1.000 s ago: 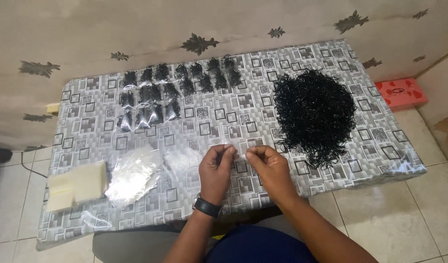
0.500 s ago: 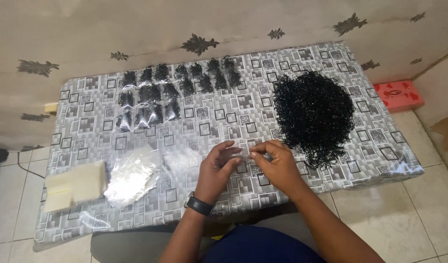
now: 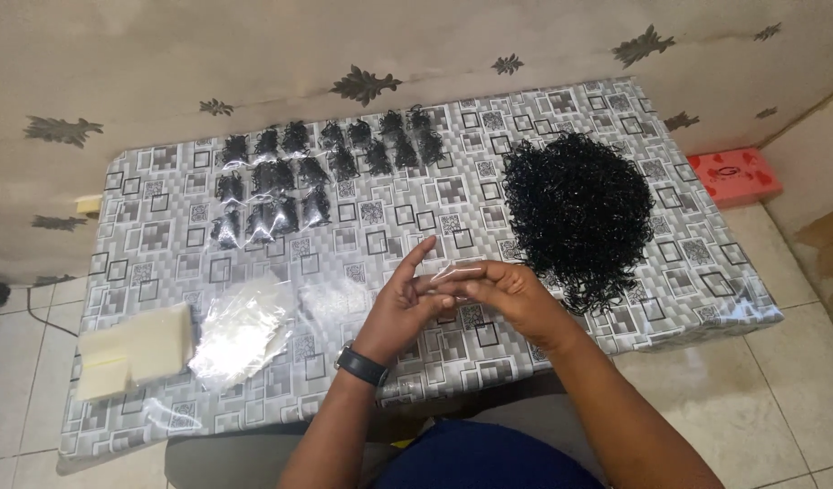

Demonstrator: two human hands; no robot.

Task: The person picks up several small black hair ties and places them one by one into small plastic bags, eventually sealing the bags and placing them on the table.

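Both my hands meet over the front middle of the patterned table [image 3: 145, 263]. My left hand [image 3: 400, 303], with a dark watch on its wrist, and my right hand [image 3: 509, 294] pinch a small clear plastic bag [image 3: 460, 270] between their fingertips. The bag looks empty. A big heap of small black pieces [image 3: 579, 213] lies just to the right of my right hand. A loose pile of clear empty bags [image 3: 243, 328] lies to the left of my left hand.
Several small filled bags of black pieces [image 3: 294, 177] lie in rows at the back of the table. A stack of pale flat sheets [image 3: 134, 349] sits at the front left. A red box [image 3: 735, 175] lies on the tiled floor at the right. A wall runs behind.
My hands have come together from slightly apart and lifted a little, now working the clear bag between the fingertips. The view has shifted slightly.
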